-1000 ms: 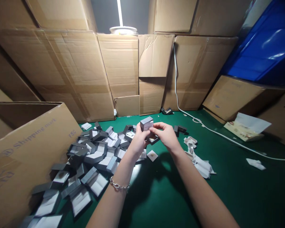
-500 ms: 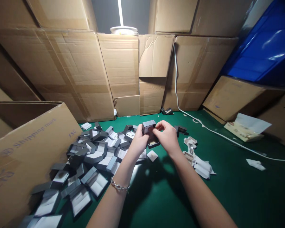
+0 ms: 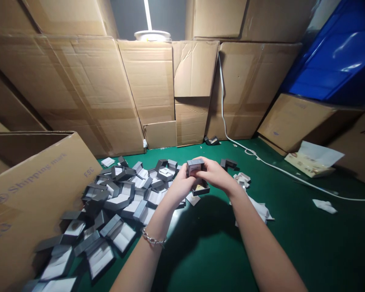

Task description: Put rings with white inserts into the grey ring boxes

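Between both hands is a small dark hinged gift box [image 3: 204, 189], its lid raised and a pale yellowish lining visible inside. My left hand [image 3: 185, 181] closes round its left side. On the other side my right hand [image 3: 212, 172] wraps the lid, with the thumb at the lid's inner face; some fingertips are hidden behind it. Just below the held box lies a small white square pad [image 3: 193, 199] on the green table. To the left spreads a heap of similar open grey boxes [image 3: 121, 198] with white linings.
A large open carton [image 3: 39, 194] stands at left, and stacked cartons [image 3: 85, 93] wall off the back. A white cable [image 3: 280, 170] crosses the right side. Crumpled white scraps [image 3: 260, 209], dark box pieces [image 3: 229, 164] and a tissue pack [image 3: 310, 162] lie on the green table [image 3: 292, 235].
My right hand has moved from a pinch at the box's right side to wrap round its lid. The box sits slightly further right in view. The camera view has shifted a little.
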